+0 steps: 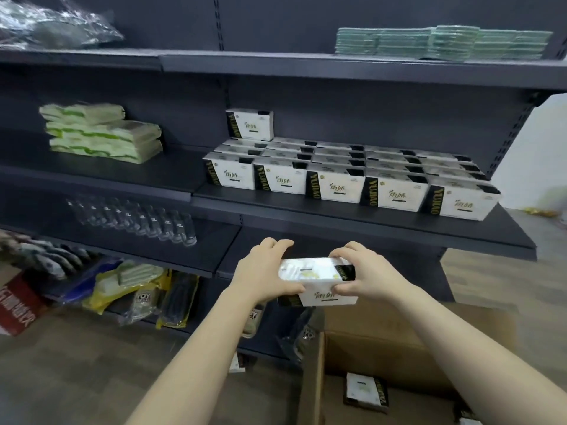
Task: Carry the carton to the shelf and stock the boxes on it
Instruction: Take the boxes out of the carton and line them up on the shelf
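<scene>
I hold one white box with black trim [316, 280] in front of the dark shelf unit, below its middle shelf [368, 219]. My left hand [260, 271] grips the box's left end and my right hand [365, 277] grips its right end. On that shelf stand several rows of the same white boxes [337, 176], with a single box [250, 124] stacked on top at the back left. The open brown carton [383, 342] sits on the floor at lower right, and one box [366, 392] lies inside it.
Green-and-white packs [101, 133] are stacked on the left shelf, and clear bottles [135, 219] lie on the shelf below. Bagged goods [132, 289] crowd the bottom shelf. Green packs [441, 42] top the upper shelf. A red carton [17, 305] stands at far left.
</scene>
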Demonstrator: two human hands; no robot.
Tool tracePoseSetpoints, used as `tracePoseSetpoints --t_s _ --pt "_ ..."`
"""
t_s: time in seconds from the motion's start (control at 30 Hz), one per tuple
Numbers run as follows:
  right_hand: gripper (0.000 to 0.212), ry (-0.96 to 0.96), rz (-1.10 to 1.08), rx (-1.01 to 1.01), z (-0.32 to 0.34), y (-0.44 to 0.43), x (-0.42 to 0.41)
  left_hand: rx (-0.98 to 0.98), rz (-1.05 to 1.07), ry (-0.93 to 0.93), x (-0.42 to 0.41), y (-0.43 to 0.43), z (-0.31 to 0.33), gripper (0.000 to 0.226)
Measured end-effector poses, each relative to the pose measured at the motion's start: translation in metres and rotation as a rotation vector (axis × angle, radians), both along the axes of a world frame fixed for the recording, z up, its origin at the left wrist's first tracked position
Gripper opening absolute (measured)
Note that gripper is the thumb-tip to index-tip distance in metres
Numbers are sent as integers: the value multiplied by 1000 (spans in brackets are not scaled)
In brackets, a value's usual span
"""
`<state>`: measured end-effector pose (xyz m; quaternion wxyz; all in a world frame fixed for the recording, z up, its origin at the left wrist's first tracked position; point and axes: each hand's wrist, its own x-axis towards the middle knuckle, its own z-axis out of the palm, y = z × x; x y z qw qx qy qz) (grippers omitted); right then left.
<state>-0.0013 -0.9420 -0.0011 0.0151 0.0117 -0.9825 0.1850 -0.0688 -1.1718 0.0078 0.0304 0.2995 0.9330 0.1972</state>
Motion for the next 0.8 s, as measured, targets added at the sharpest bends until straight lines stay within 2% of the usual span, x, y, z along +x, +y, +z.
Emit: tracePoseSetpoints --t_s 0.3,0.8 --pt "65 51 -85 22 18 -24 -47 25 -43 72 -59 -24 19 92" --pt "73 224 -175 48 86 23 -165 89 -50 200 -185 3 84 94"
